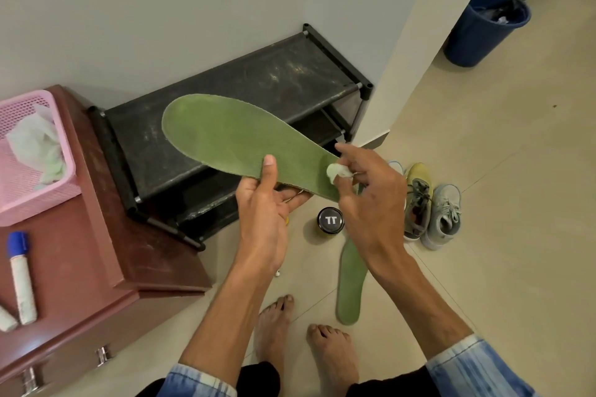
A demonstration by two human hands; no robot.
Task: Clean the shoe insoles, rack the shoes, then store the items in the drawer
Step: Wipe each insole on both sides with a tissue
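My left hand (pixel 266 213) holds a green insole (pixel 225 135) from below, thumb on top near its heel half. My right hand (pixel 367 200) pinches a small white wad of cloth (pixel 335 171) against the insole's heel end. A second green insole (pixel 350 287) lies on the floor tiles below my right wrist. A pair of grey and yellow sneakers (pixel 432 206) stands on the floor to the right. The black shoe rack (pixel 258 84) stands against the wall behind the insole, its top shelf bare.
A brown drawer cabinet (pixel 106 251) at left carries a pink basket (pixel 32 158) with crumpled tissue and a blue-capped tube (pixel 21 277). A round black-lidded jar (pixel 330 221) sits on the floor. A blue bin (pixel 483 26) stands far right. My bare feet (pixel 303 351) are below.
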